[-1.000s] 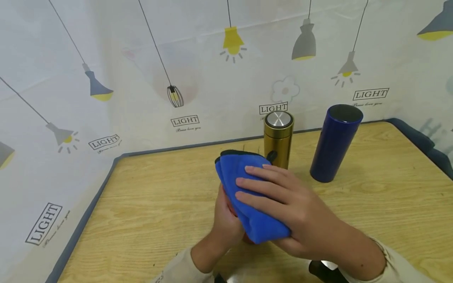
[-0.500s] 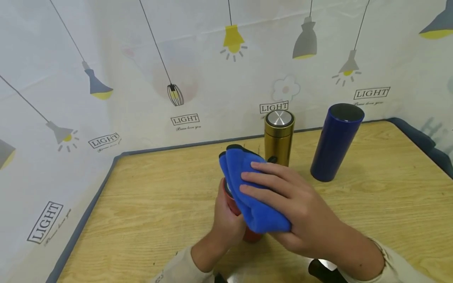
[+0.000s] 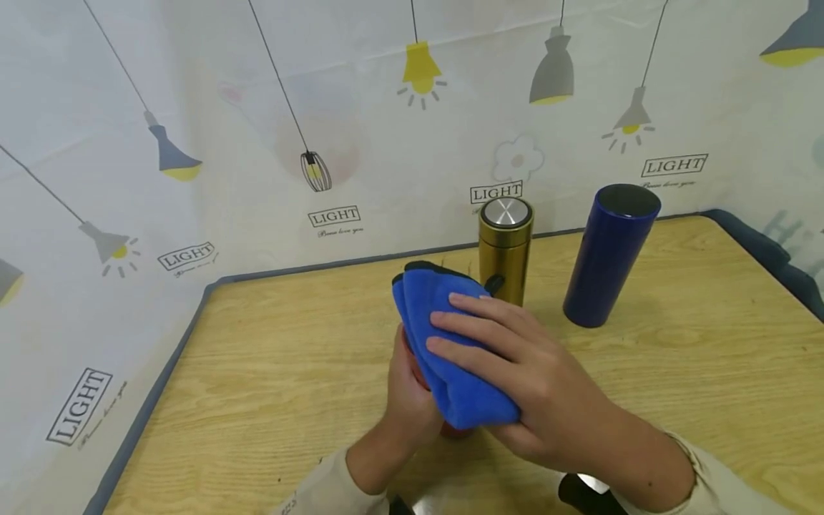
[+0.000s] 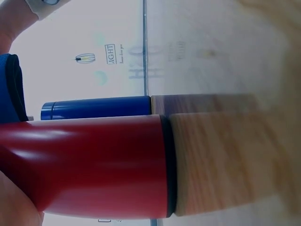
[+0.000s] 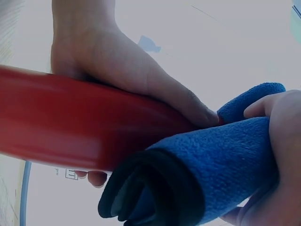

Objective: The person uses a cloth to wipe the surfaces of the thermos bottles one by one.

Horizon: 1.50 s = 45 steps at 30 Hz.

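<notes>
1. Head view: counter (image 3: 277,357) bears the red tumbler (image 4: 99,165), its body gripped by the left hand (image 3: 415,400).
2. Blue cloth (image 3: 444,379), held by the right hand (image 3: 543,383), covers more of the rim than a moment ago; work appears centred there.
3. Navy flask (image 3: 608,261) stands behind, to the right.
4. Gold flask (image 3: 505,254) stands between, its base hidden by the right hand.

In the head view we look forward and down from above and behind the red bottle (image 4: 94,165), farthest off. Our left wrist view, turned sideways, sits close beside it, facing past it to the blue bottle (image 4: 103,108), which the head view shares. Our right wrist view, sideways and close, faces the red bottle and the blue cloth (image 5: 221,165).
</notes>
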### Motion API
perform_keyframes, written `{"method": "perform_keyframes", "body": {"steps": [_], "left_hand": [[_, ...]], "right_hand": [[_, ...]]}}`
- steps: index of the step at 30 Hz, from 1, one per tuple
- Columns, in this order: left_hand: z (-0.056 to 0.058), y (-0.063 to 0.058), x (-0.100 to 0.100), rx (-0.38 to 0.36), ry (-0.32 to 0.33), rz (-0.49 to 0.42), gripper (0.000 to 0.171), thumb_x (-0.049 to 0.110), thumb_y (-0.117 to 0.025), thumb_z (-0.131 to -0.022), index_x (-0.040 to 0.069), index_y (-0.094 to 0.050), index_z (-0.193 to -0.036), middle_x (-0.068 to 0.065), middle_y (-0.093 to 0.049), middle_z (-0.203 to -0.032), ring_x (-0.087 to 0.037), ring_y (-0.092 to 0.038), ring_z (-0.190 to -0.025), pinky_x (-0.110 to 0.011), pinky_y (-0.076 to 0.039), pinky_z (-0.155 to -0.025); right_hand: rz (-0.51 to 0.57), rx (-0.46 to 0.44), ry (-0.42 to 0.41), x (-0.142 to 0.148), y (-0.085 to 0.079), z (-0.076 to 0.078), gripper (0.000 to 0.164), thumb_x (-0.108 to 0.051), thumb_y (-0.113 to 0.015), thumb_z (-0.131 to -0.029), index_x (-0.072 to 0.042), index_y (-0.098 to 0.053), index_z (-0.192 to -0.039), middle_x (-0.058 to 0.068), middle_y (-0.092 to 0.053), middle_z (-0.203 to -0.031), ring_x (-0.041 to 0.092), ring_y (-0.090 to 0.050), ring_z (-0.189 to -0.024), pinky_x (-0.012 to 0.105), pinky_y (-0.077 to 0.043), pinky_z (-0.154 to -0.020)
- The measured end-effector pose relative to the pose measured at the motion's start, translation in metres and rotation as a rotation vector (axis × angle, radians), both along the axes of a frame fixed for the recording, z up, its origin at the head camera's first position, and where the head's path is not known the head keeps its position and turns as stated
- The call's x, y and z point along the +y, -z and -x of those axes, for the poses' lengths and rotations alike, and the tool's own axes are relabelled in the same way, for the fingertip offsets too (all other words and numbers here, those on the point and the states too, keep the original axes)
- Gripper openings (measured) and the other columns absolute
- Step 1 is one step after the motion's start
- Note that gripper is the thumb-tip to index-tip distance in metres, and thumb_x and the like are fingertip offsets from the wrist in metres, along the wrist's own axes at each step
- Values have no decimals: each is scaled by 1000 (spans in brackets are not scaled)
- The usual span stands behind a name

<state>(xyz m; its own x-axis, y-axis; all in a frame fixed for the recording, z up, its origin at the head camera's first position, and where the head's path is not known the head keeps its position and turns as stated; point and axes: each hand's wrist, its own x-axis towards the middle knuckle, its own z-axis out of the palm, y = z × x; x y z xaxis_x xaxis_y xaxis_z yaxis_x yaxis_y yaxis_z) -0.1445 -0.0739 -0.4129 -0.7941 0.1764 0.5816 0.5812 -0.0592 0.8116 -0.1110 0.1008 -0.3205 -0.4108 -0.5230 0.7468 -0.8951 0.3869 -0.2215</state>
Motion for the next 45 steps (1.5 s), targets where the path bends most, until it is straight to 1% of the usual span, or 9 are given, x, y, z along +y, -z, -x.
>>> {"method": "perform_keyframes", "body": {"steps": [5,12,16,21,27,29,36,41,45], "left_hand": [[-1,1,-1,0,-7,12,73,32,-69,-93,-1,-31,-146,-25,-53,-136,-17,-56,-127,-33,-50,-105],[0,1,-4,-14,-9,9,72,28,-70,-93,1,-31,-148,-24,-51,-139,-18,-54,-130,-33,-48,-107],[1,2,-2,-6,-4,-1,70,36,-68,-94,-2,-34,-143,-25,-54,-134,-17,-58,-123,-34,-53,-101],[4,3,0,19,4,-37,84,61,-64,-89,1,-37,-142,-26,-56,-129,-19,-62,-115,-35,-55,-96],[2,-4,-1,78,-81,-87,84,65,-59,-90,-2,-41,-137,-18,-59,-126,-19,-60,-115,-33,-54,-97],[-1,-13,-3,108,-81,-140,81,64,-58,-91,-2,-43,-135,-12,-61,-122,-18,-62,-111,-33,-55,-95],[-3,-58,-4,227,57,-393,62,57,-65,-91,5,-53,-123,-4,-72,-110,-21,-73,-95,-38,-59,-88],[-4,-70,1,271,66,-449,64,58,-64,-91,4,-51,-125,-8,-71,-109,-24,-72,-92,-41,-59,-87],[-5,-72,2,267,68,-481,68,56,-67,-90,0,-50,-124,-8,-71,-107,-24,-72,-90,-42,-59,-86]], "right_hand": [[14,65,-33,-3,2,2,40,-24,-54,-98,-9,-62,-134,11,-60,-140,34,-46,-140,41,-27,-123],[15,27,-20,-9,5,1,59,-13,-69,-79,-10,-59,-137,11,-55,-146,34,-40,-145,48,-21,-124],[85,-79,14,-9,9,1,62,-2,-63,-78,-9,-57,-140,11,-53,-148,33,-40,-145,42,-24,-124],[310,-354,-29,-8,12,3,64,12,-55,-87,-7,-48,-147,12,-45,-155,28,-37,-148,27,-29,-121],[519,-651,-48,-9,21,7,55,1,-40,-104,-18,-36,-155,0,-40,-159,18,-36,-148,17,-32,-115],[551,-752,-38,-7,26,7,51,-8,-36,-107,-22,-33,-156,-2,-40,-159,20,-37,-147,18,-37,-111],[652,-1115,-16,0,49,7,49,-37,-27,-111,-28,-26,-158,3,-38,-159,33,-38,-144,58,-37,-108],[814,-1409,-39,-4,61,6,51,-50,-27,-108,-33,-28,-156,6,-38,-155,27,-42,-138,45,-44,-104],[909,-1577,-129,-6,69,4,52,-56,-29,-106,-28,-36,-149,0,-55,-138,17,-55,-125,43,-49,-100]]}}
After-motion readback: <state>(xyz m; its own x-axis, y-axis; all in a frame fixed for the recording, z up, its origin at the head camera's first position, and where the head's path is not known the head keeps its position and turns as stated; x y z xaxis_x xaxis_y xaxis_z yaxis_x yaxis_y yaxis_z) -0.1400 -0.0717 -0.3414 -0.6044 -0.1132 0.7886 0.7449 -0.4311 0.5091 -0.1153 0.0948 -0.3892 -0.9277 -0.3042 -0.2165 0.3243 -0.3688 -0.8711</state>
